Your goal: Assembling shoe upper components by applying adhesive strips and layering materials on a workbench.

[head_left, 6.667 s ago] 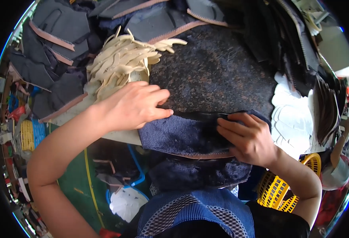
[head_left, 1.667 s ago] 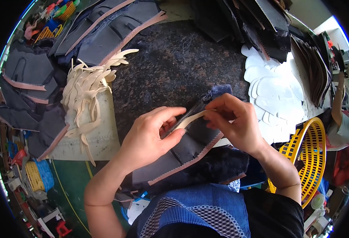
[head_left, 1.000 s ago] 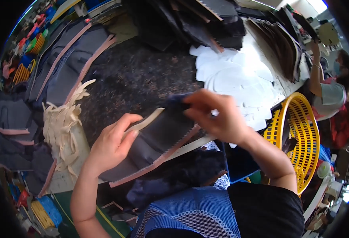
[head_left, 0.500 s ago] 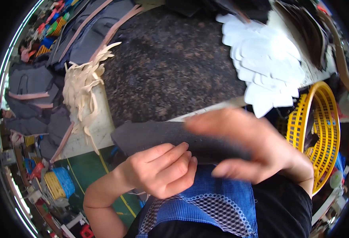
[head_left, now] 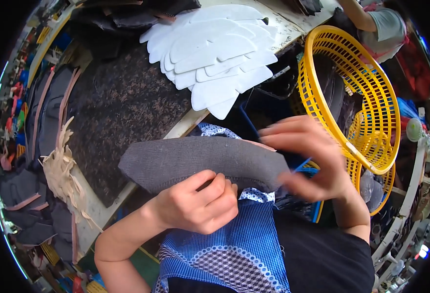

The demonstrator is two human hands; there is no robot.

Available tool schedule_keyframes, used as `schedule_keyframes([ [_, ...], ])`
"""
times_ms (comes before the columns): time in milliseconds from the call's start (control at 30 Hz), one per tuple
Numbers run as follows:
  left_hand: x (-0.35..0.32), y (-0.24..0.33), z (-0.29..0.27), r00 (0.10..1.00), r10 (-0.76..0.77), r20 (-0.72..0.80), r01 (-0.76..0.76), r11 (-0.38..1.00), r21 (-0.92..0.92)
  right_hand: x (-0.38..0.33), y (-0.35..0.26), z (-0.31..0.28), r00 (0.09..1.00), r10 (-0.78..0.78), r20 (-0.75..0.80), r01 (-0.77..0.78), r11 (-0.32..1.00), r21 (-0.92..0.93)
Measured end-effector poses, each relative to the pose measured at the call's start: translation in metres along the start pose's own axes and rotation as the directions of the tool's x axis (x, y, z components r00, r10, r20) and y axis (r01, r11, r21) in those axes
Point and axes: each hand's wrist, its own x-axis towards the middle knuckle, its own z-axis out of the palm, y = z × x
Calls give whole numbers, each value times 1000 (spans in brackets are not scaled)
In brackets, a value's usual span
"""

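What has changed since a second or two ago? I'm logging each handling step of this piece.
The grey fabric piece has been lifted off the dark worktop toward the body. The left hand now grips its lower edge; the right hand, blurred, holds its right end. The beige strip is gone from view. White cut pieces stay stacked.

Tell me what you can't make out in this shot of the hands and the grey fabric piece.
- Right hand, head view: motion-blurred; its grip is unclear.
- Grey fabric piece: left hand covers its lower edge.
- Yellow basket: contents dark, behind the mesh.
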Motion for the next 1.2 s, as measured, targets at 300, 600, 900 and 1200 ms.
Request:
schedule_keyframes([
  [300, 9, 24, -11, 934, -330, 135, 342, 937, -75, -7, 23, 9, 780, 301, 548, -254, 954, -162],
  [600, -90, -48, -68, 766, -643, -7, 642, 764, 60, 52, 40, -6, 764, 537, 358, -552, 831, -70],
  [900, -72, -132, -64, 628, -778, -20, 773, 627, -98, 143, 84, -23, 974, 225, -9, -207, 879, -429],
  [1200, 15, -144, 55, 884, -379, 273, 377, 924, 65, 219, 176, -51, 731, 674, 104, -583, 697, -417],
])
